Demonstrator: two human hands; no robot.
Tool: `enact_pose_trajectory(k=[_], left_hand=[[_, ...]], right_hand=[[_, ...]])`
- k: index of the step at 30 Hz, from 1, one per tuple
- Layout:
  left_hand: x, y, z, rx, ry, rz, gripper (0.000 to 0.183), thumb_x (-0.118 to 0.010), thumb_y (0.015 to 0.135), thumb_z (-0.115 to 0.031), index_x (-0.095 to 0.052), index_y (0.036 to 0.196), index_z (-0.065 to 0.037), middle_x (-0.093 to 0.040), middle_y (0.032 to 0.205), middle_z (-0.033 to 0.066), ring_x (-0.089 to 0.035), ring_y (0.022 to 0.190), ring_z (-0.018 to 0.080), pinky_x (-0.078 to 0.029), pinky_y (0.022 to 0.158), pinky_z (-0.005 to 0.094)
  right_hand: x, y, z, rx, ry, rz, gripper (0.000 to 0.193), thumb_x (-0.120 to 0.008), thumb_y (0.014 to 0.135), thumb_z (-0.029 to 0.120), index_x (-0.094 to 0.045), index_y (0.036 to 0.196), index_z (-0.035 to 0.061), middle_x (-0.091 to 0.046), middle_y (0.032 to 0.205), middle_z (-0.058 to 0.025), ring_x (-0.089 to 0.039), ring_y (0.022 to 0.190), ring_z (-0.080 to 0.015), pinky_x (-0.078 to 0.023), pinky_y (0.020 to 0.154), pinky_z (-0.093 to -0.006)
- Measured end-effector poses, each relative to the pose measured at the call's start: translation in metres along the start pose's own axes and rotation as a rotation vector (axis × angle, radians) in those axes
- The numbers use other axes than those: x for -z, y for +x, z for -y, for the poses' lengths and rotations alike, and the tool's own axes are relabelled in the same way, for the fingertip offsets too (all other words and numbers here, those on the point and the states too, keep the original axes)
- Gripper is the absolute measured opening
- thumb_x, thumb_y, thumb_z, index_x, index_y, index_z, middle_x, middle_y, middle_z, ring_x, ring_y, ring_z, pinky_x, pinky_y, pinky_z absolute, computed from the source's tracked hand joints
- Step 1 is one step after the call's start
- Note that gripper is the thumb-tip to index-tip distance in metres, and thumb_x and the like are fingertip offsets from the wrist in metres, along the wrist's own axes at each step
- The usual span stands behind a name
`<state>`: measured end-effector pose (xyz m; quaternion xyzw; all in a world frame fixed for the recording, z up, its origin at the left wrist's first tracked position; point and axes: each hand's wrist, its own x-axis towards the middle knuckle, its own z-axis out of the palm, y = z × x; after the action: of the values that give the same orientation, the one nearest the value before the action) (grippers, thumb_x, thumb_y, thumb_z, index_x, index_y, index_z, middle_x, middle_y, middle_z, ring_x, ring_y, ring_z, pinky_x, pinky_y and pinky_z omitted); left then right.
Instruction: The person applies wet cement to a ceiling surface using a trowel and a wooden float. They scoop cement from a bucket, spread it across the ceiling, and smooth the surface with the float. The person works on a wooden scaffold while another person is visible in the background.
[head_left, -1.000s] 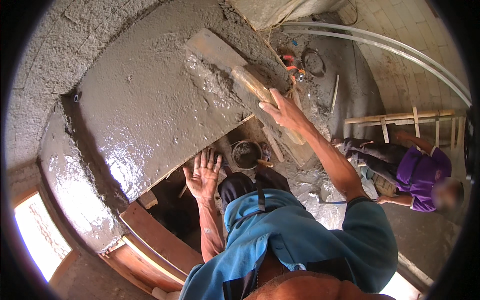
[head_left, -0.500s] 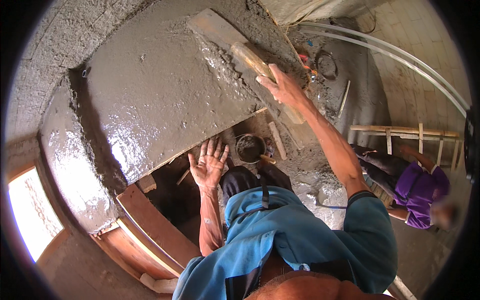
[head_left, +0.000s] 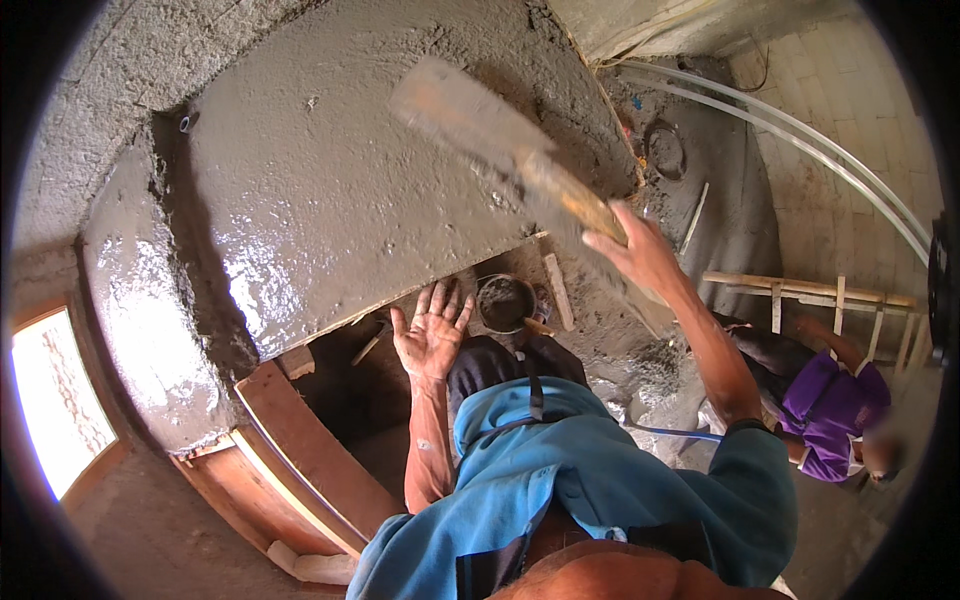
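Observation:
My right hand (head_left: 640,252) is closed around the wooden handle of a long plastering float (head_left: 462,108), gripping it near the handle's lower end. The float is smeared by motion and slants over the far right part of a wet grey cement surface (head_left: 310,200); whether its face touches the cement I cannot tell. Palm up and fingers spread, my left hand (head_left: 430,332) is empty beside the near edge of that surface. Close to its fingertips stands a round dark bucket (head_left: 505,303) with a wooden-handled tool at its rim.
A gap with a reddish-brown board (head_left: 310,450) lies at my left, near a bright window opening (head_left: 62,400). Pale pipes (head_left: 800,130) curve along the right wall. A person in a purple shirt (head_left: 830,405) is low at the right, beside a wooden frame (head_left: 810,288).
My right hand has moved the float to the right and somewhat nearer to me. My left hand stays open in nearly the same place. The view has shifted slightly.

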<state>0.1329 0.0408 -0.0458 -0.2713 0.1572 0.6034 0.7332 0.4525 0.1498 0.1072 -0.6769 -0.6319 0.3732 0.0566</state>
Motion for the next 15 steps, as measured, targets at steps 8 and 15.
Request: enact_pose_trajectory(k=[8, 15], left_hand=[[0.009, 0.003, 0.001, -0.02, 0.006, -0.006, 0.075, -0.026, 0.104, -0.061, -0.032, 0.154, -0.005, -0.027, 0.165, 0.0148, -0.018, 0.154, 0.0392, -0.012, 0.123, 0.0672], [0.015, 0.003, 0.001, -0.015, 0.01, 0.016, 0.077, -0.022, 0.104, -0.063, -0.031, 0.155, -0.007, -0.027, 0.166, 0.0139, -0.018, 0.154, 0.0394, -0.011, 0.123, 0.0674]], right_hand=[[-0.073, 0.031, 0.072, 0.231, 0.177, 0.196, 0.058, -0.061, 0.1, 0.045, -0.049, 0.126, -0.0063, -0.065, 0.106, -0.0307, -0.069, 0.091, -0.0373, -0.054, 0.077, -0.0477], [-0.125, 0.136, 0.144, 0.359, 0.152, 0.092, 0.079, -0.053, 0.103, 0.047, -0.031, 0.145, -0.0164, -0.046, 0.142, -0.0408, -0.06, 0.121, -0.0458, -0.051, 0.103, -0.0474]])
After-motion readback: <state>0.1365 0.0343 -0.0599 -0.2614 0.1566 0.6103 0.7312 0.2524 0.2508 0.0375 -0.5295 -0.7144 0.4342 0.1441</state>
